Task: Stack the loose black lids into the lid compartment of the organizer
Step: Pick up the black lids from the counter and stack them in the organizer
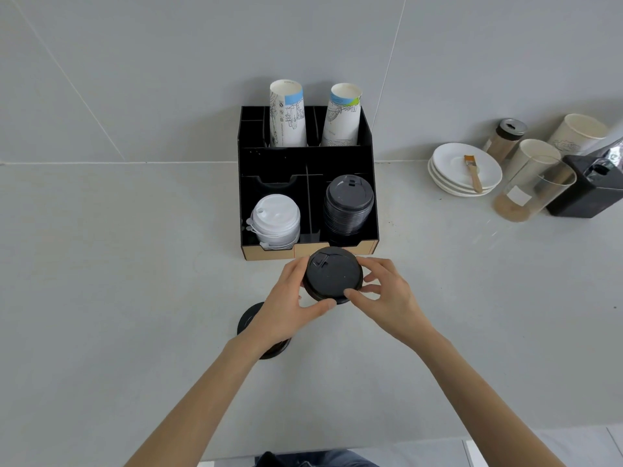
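A black lid is held above the counter just in front of the organizer. My left hand grips its left and near edge, and my right hand pinches its right edge. The organizer's front right compartment holds a tall stack of black lids. Its front left compartment holds a stack of white lids. Another loose black lid lies on the counter, mostly hidden under my left wrist.
Two stacks of paper cups stand in the organizer's back compartments. At the right are stacked white saucers with a small brush, a shaker jar, paper cups, a glass jar and a black box. A grey wall is behind.
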`<state>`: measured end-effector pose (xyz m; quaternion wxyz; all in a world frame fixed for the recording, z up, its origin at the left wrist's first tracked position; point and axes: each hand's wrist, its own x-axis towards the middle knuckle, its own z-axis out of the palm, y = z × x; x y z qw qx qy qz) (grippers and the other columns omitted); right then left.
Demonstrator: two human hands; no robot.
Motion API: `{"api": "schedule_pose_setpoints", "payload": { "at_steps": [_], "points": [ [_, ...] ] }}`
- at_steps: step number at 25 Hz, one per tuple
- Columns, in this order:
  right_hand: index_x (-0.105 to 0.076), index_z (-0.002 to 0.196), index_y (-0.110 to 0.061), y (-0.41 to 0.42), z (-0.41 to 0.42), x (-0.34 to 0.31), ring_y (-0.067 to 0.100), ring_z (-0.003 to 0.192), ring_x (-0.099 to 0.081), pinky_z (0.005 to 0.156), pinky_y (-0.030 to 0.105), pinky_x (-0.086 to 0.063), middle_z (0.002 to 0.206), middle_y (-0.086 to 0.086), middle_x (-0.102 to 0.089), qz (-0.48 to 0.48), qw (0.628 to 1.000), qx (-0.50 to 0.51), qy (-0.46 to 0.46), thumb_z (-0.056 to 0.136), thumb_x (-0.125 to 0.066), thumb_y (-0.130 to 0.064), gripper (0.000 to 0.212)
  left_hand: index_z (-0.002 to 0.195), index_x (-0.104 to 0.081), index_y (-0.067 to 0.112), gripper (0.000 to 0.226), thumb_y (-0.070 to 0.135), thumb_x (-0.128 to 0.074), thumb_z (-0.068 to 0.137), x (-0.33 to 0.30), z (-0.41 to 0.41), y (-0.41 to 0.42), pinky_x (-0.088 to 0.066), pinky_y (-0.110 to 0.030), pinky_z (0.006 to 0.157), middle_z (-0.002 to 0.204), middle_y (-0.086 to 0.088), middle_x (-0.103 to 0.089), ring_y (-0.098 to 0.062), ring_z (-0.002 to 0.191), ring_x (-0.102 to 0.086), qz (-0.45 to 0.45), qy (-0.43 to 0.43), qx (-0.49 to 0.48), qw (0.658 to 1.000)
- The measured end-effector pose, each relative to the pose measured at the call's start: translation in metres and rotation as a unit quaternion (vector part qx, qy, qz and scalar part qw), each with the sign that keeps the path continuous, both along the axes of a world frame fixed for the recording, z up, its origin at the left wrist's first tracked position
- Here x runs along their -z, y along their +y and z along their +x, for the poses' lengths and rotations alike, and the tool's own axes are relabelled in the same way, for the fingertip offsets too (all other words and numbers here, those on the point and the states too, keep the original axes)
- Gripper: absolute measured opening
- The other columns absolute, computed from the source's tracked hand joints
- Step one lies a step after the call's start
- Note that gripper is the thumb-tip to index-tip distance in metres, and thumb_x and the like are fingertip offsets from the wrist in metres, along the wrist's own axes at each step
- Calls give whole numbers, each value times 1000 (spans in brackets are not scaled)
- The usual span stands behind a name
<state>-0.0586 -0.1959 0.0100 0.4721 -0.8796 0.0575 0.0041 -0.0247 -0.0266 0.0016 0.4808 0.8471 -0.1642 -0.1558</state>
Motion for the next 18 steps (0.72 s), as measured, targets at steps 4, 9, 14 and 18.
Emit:
{"api": "schedule_pose_setpoints", "payload": {
  "at_steps": [4, 9, 14, 18],
  "points": [
    [-47, 120, -24, -1, 6, -4, 2, 88, -50, 72, -5, -40, 112, -2, -42, 0, 1000, -10, -8, 76, -68, -18, 49, 132, -29, 26, 72, 25, -71, 74, -8, 9, -1, -37, -17, 88, 122, 13, -34, -7, 108, -40, -9, -24, -4, 1000],
    [-46, 117, -22, -10, 17, -12, 3, 99, -49, 75, 0, -41, 116, -5, -44, -5, 1000, -20, -24, 74, -70, -23, 49, 134, -28, 23, 73, 26, -70, 74, -14, 25, 0, -35, -6, 75, 135, 0, -38, -10, 106, -41, 4, -31, 15, 999],
    [-39, 127, -23, -18, 30, -24, 1, 101, -47, 83, 2, -40, 118, -15, -42, -18, 998, -38, -40, 76, -69, -22, 59, 134, -27, 23, 74, 27, -70, 74, -30, 47, -4, -35, -8, 85, 138, 0, -36, -11, 114, -41, 20, -59, 58, 996],
    [-35, 132, -27, -25, 42, -33, 5, 114, -43, 88, 5, -37, 128, -18, -39, -20, 997, -47, -51, 76, -68, -21, 65, 136, -26, 19, 75, 25, -70, 75, -44, 68, -11, -30, -19, 96, 140, -2, -33, -8, 120, -36, 32, -59, 93, 993]
  ]
}}
